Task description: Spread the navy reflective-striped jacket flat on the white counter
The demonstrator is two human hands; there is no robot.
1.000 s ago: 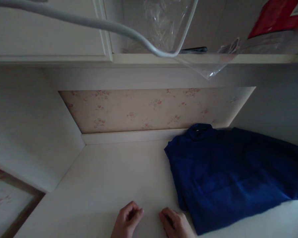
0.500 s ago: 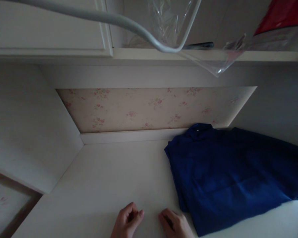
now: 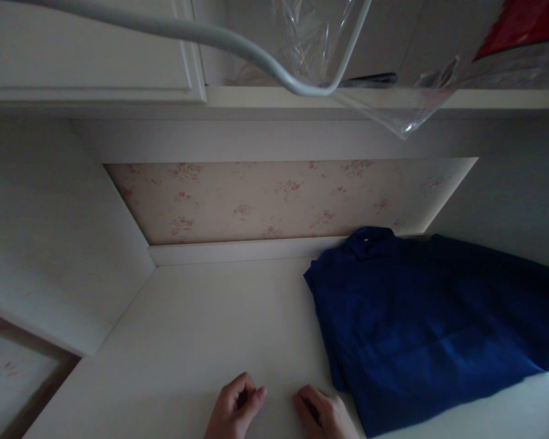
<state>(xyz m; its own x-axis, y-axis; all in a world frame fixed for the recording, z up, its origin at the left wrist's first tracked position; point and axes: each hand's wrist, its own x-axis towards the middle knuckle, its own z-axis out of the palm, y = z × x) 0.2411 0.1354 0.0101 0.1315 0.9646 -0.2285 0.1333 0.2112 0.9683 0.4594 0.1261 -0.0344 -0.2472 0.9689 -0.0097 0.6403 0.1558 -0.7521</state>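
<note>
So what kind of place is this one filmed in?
Likely a home bedroom or closet nook: a white built-in surface with floral wallpaper behind, a blue shirt laid flat, and a shelf above.
</note>
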